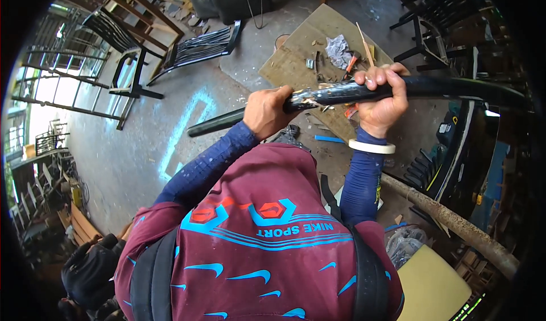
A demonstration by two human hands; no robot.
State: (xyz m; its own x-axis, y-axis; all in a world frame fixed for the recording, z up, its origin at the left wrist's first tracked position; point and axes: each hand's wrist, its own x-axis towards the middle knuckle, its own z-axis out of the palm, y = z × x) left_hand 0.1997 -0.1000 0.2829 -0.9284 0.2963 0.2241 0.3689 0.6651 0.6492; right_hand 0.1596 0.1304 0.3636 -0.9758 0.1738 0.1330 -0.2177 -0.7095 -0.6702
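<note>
My left hand (267, 110) is closed round a long, glossy black wooden piece (443, 90), which slants from the middle of the view up to the far right. My right hand (381, 102) grips it farther right, with a white band on that wrist. Between my hands the piece is split and splintered (310, 100), showing pale wood. Beneath and beyond it lies a worn plywood board (293, 45) bearing crumpled paper (336, 51), an orange-handled tool (352, 60), a thin stick (364, 39) and small scraps.
Black chairs (128, 73) and a loose slatted backrest (196, 51) lie at upper left, near a metal frame (68, 108). A long rough pole (438, 213) and yellow panel (432, 278) are at lower right. Another person (91, 272) in dark clothing is at lower left.
</note>
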